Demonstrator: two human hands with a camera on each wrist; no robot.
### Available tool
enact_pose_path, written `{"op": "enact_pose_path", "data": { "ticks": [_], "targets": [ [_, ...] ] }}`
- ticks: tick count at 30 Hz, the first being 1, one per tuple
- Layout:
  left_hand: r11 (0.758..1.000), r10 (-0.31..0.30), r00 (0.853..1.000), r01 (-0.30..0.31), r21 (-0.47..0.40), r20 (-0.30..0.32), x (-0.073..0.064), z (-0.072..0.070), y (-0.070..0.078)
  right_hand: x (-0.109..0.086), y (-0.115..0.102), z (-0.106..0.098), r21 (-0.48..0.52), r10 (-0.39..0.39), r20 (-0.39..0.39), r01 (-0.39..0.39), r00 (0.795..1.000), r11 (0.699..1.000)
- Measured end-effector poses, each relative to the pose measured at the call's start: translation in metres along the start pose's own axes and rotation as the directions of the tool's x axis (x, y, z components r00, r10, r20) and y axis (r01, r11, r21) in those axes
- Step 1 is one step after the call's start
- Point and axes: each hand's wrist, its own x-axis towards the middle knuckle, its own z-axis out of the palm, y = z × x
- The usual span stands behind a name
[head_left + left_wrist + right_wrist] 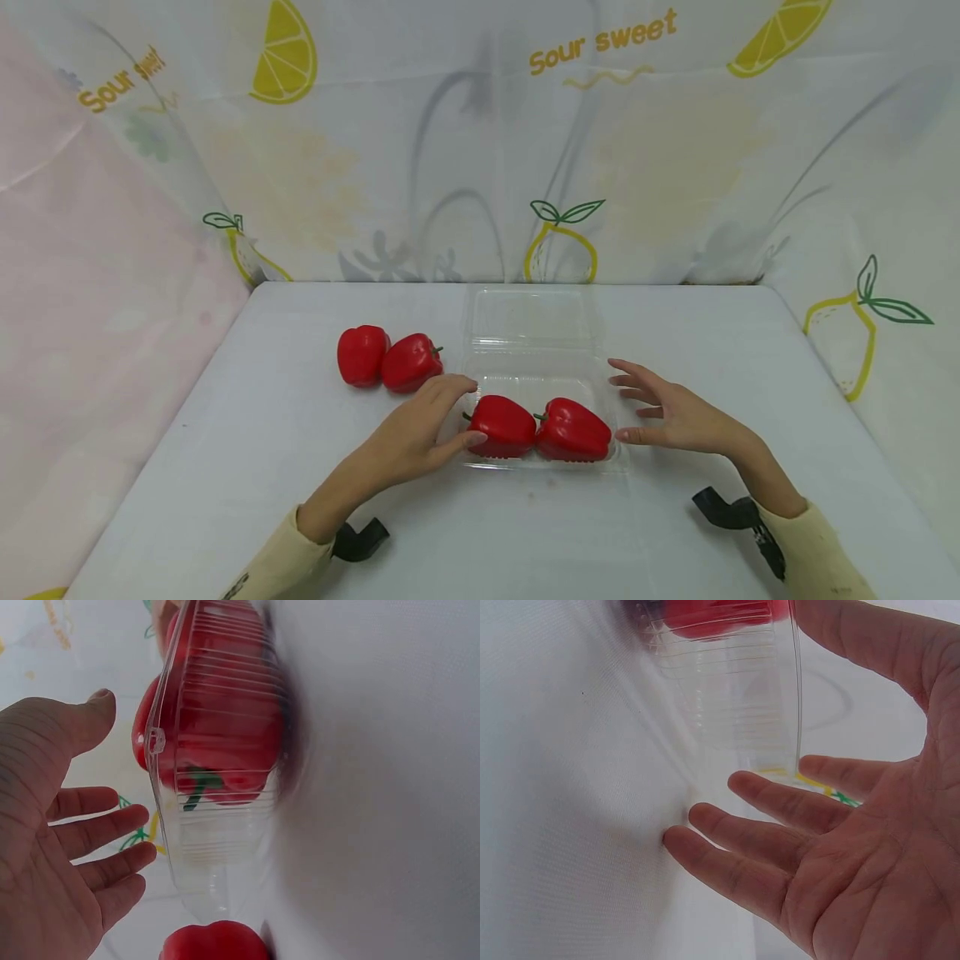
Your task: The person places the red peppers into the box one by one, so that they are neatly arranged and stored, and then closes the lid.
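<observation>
A clear plastic clamshell box [532,365] lies with its lid folded back toward the wall. Two red bell peppers, one on the left [501,427] and one on the right [574,430], sit side by side in its base. My left hand [408,437] is at the box's left side, fingers spread and holding nothing; in the left wrist view its thumb and fingers stand apart from the ribbed wall. On the opposite side, my right hand [678,417] has its fingers extended, with the thumb near the right rim. Its palm [885,855] faces the box and grips nothing.
Two more red bell peppers, one at far left [363,356] and one beside it [412,363], lie on the white table [247,417] behind my left hand. A printed cloth [480,150] hangs along the table's back edge. Black straps with mounts [360,540] are at both wrists.
</observation>
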Motion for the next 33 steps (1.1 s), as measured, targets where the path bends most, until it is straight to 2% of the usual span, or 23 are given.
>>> {"op": "enact_pose_path", "data": {
  "ticks": [6,23,33],
  "targets": [
    [0.999,0.032,0.998,-0.032,0.0,-0.048,-0.001,-0.01,-0.004,0.0,0.001,0.0,0.01,0.006,0.0,-0.006,1.0,1.0],
    [0.997,0.018,0.987,-0.006,0.073,-0.162,-0.011,-0.04,-0.028,0.0,0.0,0.001,0.026,0.034,-0.004,-0.034,0.999,0.999],
    [0.993,0.024,0.98,0.0,0.12,-0.198,-0.018,-0.055,-0.044,0.0,0.001,0.001,0.024,0.023,-0.002,-0.022,1.0,0.999]
  ]
}}
